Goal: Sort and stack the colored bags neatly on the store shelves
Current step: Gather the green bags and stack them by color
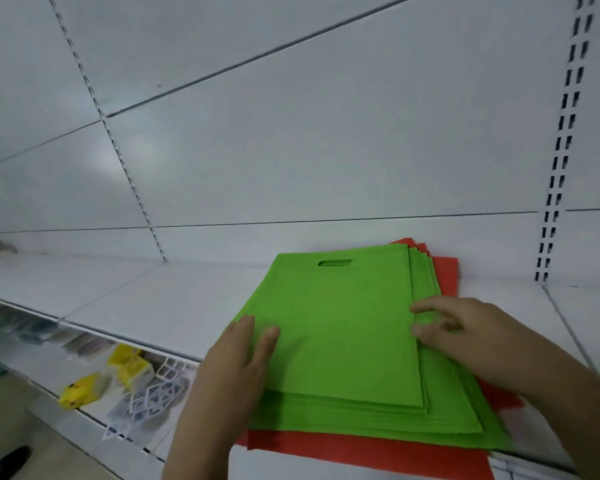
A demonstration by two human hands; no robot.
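Closest to you, your left hand (236, 362) lies flat with straight fingers on the left edge of the green bags (340, 337), pressing down on the top one. Your right hand (465, 334) is on the right side of the pile, fingers loosely bent with the tips touching the stepped edges where the bags fan out; I can't tell if it's actually pinching one.

The green bags are flat rectangles of matte, felt-like fabric, with a slot-shaped handle cutout (335, 262) near the far edge of the top one. They sit on red bags (368, 452) of the same dull fabric, which stick out at the near edge and at the far right corner.

All of it rests on a smooth white shelf (146, 299). Down to the left, a lower shelf holds blurry yellow packs (80, 393) and white lattice-shaped pieces (160, 389). At the back there's a plain white panel wall (291, 150) with slotted upright strips (561, 143).
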